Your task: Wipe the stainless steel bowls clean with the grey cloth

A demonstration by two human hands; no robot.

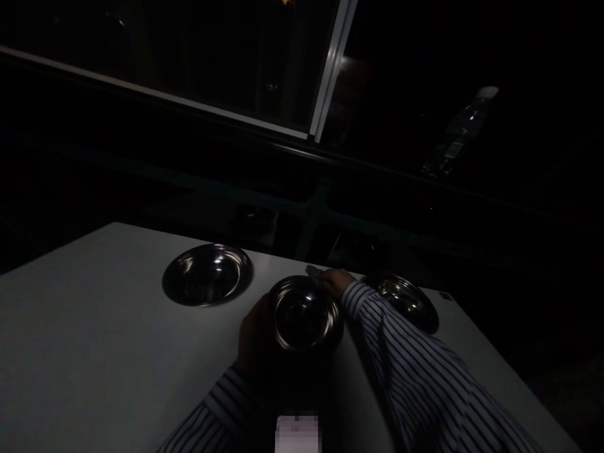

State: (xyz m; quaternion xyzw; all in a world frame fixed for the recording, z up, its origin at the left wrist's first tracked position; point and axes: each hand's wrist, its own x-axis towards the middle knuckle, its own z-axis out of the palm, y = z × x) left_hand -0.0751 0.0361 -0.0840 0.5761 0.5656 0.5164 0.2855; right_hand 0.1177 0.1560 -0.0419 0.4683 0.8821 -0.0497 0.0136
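A shiny metal bowl (304,321) is in front of me at the middle of the white table (108,352). My left hand (252,336) grips its left side; the fingers are mostly in shadow. At the bowl's far right rim, my right hand (336,281) is closed on a small grey cloth (313,273), which pokes out past the fingertips. Whether the cloth presses on the rim is hard to make out in the dim light. Both forearms wear striped sleeves.
One metal bowl (207,275) lies to the left, and another metal bowl (403,299) sits right, partly behind my right sleeve. Beyond the table are a window frame (325,75) and a clear plastic bottle (465,129) with a white cap. The room is very dark.
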